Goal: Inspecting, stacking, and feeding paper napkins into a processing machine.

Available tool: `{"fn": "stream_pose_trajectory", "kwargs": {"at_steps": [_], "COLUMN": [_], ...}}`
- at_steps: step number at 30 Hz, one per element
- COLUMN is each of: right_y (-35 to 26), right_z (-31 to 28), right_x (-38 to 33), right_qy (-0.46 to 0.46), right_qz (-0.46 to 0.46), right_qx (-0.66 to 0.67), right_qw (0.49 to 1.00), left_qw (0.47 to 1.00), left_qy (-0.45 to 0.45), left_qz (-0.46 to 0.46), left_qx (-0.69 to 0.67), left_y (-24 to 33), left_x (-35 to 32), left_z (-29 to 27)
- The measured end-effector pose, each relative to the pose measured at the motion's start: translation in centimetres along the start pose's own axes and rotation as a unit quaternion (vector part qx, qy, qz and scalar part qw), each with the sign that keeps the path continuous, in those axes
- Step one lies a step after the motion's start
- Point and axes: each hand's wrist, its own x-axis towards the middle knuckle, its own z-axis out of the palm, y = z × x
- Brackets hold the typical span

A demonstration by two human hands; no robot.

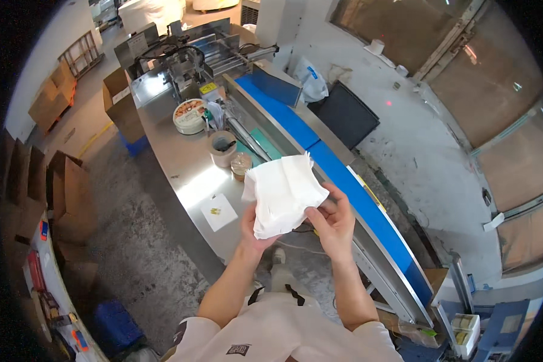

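Observation:
Between my two hands is a stack of white paper napkins (285, 192), held up in front of my body with its edges slightly uneven. My left hand (251, 228) grips the stack at its lower left, with most of the fingers hidden beneath it. At the right corner, the thumb of my right hand (333, 220) presses on the stack while its fingers curl behind. Below and left of the stack, a white square sheet (218, 212) with small yellowish bits on it lies on the steel table (184, 172).
A blue conveyor belt (350, 184) runs diagonally along the right. On the table stand a round tub (189, 117), a tape roll (223, 148) and a smaller roll (241, 164). Machinery (184, 63) occupies the far end. Cardboard boxes (72, 193) line the left.

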Motion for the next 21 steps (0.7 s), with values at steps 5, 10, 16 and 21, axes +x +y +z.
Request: {"fn": "stream_pose_trajectory", "kwargs": {"at_steps": [5, 10, 16, 21], "right_y": [1.2, 1.7, 1.6, 1.4], "right_z": [0.2, 0.5, -0.1, -0.2], "right_x": [1.9, 2.6, 3.3, 3.8], "right_qy": [0.002, 0.057, 0.063, 0.062], "right_qz": [-0.035, -0.155, -0.097, -0.071], "right_qx": [0.014, -0.025, -0.112, -0.047], "right_qw": [0.999, 0.986, 0.987, 0.994], "left_qw": [0.999, 0.998, 0.999, 0.997], "left_qy": [0.024, -0.02, -0.009, -0.04], "left_qz": [0.037, 0.039, 0.05, 0.041], "left_qx": [-0.032, -0.045, 0.015, -0.043], "left_y": [0.3, 0.3, -0.2, -0.4], "left_x": [1.8, 3.4, 4.6, 5.1], "left_z": [1.4, 1.1, -0.1, 0.5]}}
